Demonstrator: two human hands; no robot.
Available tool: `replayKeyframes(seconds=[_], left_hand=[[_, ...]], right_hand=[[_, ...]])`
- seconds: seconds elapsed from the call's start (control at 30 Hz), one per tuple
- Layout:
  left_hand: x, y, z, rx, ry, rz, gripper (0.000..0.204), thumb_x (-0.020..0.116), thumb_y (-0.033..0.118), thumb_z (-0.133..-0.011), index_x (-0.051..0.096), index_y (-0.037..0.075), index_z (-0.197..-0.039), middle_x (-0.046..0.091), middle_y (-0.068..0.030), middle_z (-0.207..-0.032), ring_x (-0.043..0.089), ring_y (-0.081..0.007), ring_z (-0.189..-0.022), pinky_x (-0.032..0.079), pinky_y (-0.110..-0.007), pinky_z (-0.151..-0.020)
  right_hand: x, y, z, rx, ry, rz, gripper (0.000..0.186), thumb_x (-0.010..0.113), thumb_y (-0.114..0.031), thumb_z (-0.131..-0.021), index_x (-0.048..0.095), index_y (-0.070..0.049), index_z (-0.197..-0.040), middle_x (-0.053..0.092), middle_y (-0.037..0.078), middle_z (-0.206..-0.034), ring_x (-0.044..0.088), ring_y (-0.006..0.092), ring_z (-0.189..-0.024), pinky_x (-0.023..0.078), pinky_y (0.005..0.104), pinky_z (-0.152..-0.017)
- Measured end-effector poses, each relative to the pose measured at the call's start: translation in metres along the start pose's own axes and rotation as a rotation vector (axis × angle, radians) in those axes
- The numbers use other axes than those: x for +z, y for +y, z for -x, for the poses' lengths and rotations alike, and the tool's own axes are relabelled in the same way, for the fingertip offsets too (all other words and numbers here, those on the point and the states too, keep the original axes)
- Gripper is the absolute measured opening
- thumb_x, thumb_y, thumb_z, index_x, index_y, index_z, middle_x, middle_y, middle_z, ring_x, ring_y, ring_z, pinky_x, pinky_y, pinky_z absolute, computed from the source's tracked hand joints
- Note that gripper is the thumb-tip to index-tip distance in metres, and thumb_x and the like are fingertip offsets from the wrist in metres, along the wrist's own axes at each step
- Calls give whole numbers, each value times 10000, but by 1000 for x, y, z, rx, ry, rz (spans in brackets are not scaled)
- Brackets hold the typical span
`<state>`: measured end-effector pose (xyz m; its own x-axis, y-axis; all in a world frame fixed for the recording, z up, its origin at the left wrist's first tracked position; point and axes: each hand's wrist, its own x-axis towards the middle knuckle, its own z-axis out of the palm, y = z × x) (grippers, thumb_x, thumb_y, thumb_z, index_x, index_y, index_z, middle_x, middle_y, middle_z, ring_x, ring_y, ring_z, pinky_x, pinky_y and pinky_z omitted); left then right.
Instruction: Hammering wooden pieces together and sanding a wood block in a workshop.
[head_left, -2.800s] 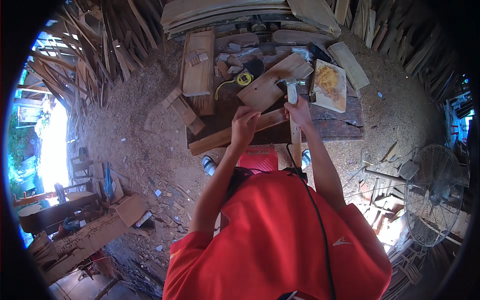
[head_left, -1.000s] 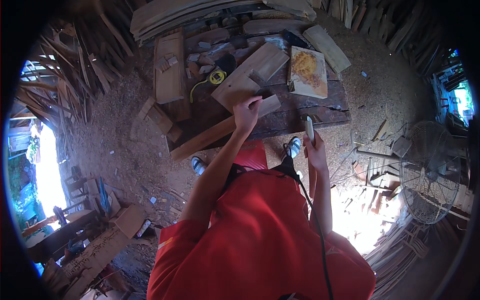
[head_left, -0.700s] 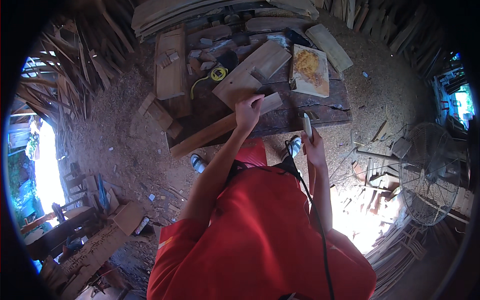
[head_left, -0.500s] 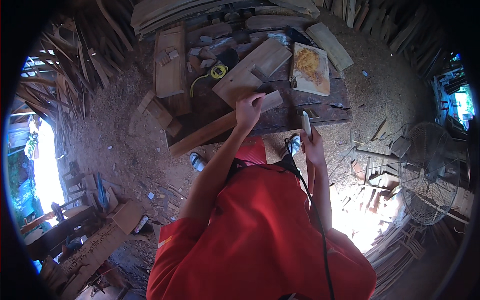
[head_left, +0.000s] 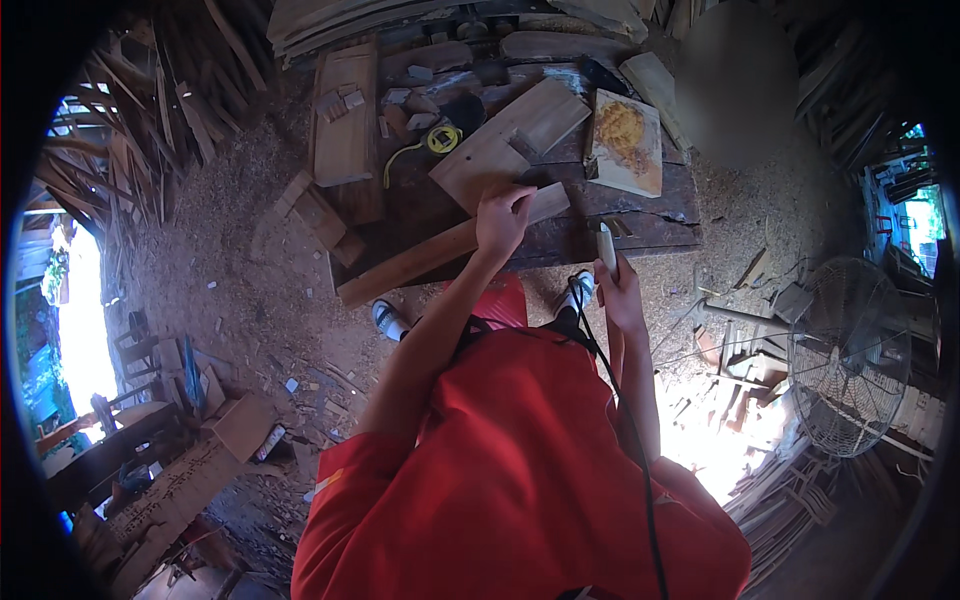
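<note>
My left hand [head_left: 502, 225] is pinched at the near end of a wide wooden board [head_left: 470, 160], above a long plank [head_left: 400, 272] lying along the bench's front edge. What its fingertips hold is too small to make out. A small dark block [head_left: 520, 146] rests on the board. My right hand [head_left: 622, 290] grips a hammer [head_left: 606, 244] by its pale handle, held upright just off the bench's front edge, right of my left hand. A yellow tape measure [head_left: 443, 140] lies left of the board, and an orange-stained panel [head_left: 625, 140] to its right.
The dark wooden bench [head_left: 665, 238] carries more boards and offcuts [head_left: 340, 150]. A wire fan [head_left: 848, 360] stands at right, with a black cord across my front. A red seat [head_left: 500, 292] is between my feet. Scrap wood surrounds me; a blurred patch hides the top right.
Since the earliest frame, my right hand has brought the hammer from over the board down and right to the bench edge. My left hand stays by the board. A blurred patch has appeared top right.
</note>
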<state>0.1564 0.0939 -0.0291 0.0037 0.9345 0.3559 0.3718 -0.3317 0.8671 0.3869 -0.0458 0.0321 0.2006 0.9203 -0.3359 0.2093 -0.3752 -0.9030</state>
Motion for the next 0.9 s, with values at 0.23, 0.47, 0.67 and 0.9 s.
replayKeyframes(seconds=[0.23, 0.47, 0.67, 0.9], left_hand=[[-1, 4, -5, 199, -6, -175, 120, 782, 85, -915, 834, 95, -1022, 794, -75, -990, 708, -301, -955, 539, -451, -896], [3, 7, 0, 282, 28, -242, 345, 801, 87, -887, 793, 99, -1231, 775, -35, -937, 703, -284, -910, 542, -448, -880], [5, 1, 1, 193, 18, -217, 743, 806, 94, -893, 551, 80, -1591, 770, -24, -907, 697, -267, -844, 555, -446, -844], [6, 4, 1, 133, 16, -177, 757, 817, 119, -895, 537, 69, -1597, 783, -32, -924, 695, -294, -846, 568, -450, -853]], right_hand=[[-1, 2, -13, -56, 2, 174, 339, 700, -278, -1081, 674, 12, -1254, 623, 46, -741, 535, 138, -649, 446, 360, -606], [11, -13, -27, -121, 1, 274, 418, 697, -343, -1074, 672, 26, -1270, 654, 169, -775, 601, 234, -699, 499, 430, -684], [34, -51, -40, -234, -12, 350, 421, 702, -363, -1070, 677, 12, -1259, 686, 228, -790, 731, 400, -758, 536, 473, -715], [43, -46, -50, -293, -31, 335, 380, 685, -347, -1091, 660, 14, -1207, 654, 144, -727, 667, 291, -671, 498, 418, -613]])
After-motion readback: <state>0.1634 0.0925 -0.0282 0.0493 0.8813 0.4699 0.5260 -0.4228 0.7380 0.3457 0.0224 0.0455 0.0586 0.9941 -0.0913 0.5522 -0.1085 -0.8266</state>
